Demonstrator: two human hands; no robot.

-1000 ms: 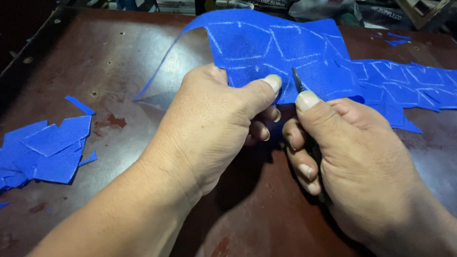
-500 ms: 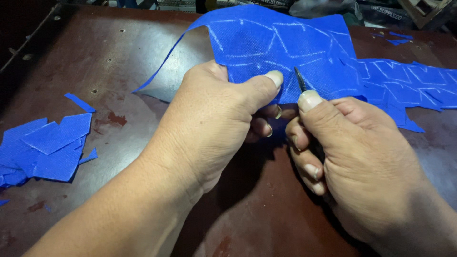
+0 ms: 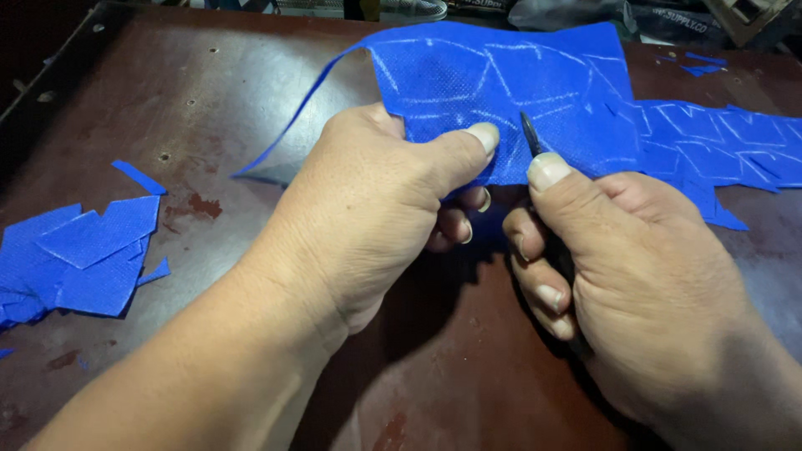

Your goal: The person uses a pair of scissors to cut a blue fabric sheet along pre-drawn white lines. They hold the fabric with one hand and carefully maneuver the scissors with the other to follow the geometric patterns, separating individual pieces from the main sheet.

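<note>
A sheet of blue fabric (image 3: 501, 83) marked with white chalk lines is lifted off the dark brown table (image 3: 209, 92). My left hand (image 3: 376, 209) pinches its near edge between thumb and fingers. My right hand (image 3: 618, 267) grips a small dark blade (image 3: 530, 134), whose tip pokes up against the fabric just right of my left thumb. The blade's handle is hidden inside my fist. A thin blue strip (image 3: 292, 125) trails from the sheet's left corner down to the table.
A pile of cut blue fabric pieces (image 3: 79, 255) lies at the left edge of the table. More chalk-marked blue fabric (image 3: 735, 150) spreads to the right. Dark clutter lines the far edge.
The blade tip has shifted slightly along the fabric's near edge, and both hands moved a little with it. The sheet stays held up.
</note>
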